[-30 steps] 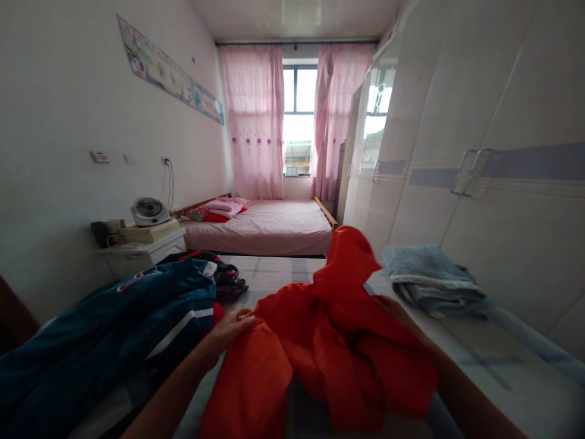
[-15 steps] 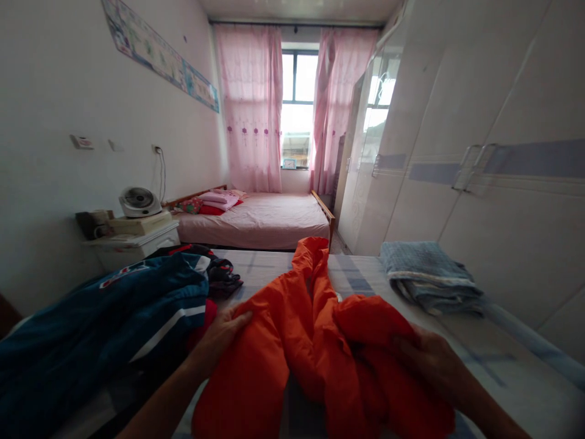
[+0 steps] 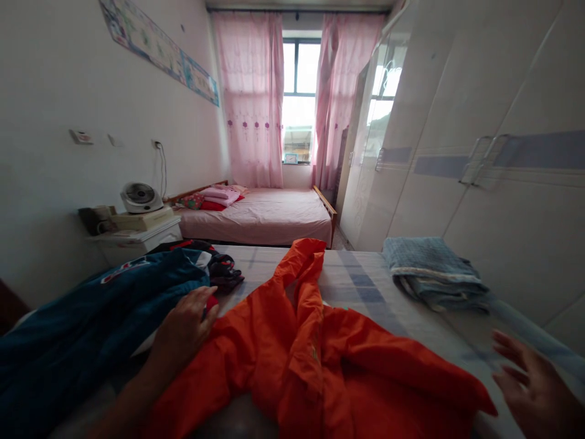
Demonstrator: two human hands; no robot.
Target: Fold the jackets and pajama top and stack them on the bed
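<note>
An orange hooded jacket (image 3: 292,341) lies spread on the bed in front of me, its hood pointing away and its sleeves out to both sides. Beside its left sleeve is my left hand (image 3: 189,320), fingers stretched out and holding nothing; whether it touches the fabric I cannot tell. My right hand (image 3: 530,378) hovers past the tip of the right sleeve, fingers apart, with nothing in it. To the left, a dark teal garment (image 3: 150,292) with white stripes lies in a heap close to my left hand.
A folded blue towel (image 3: 429,268) rests on the bed sheet (image 3: 361,280) at the right. Beyond stands a second bed (image 3: 274,213) with pink bedding. A small fan (image 3: 141,196) sits on a bedside cabinet (image 3: 141,238) at the left. White wardrobes (image 3: 457,122) line the right.
Both hands have let go of the orange jacket and moved outward, the right one farther. The sleeves now lie spread wider. The view has tilted slightly down.
</note>
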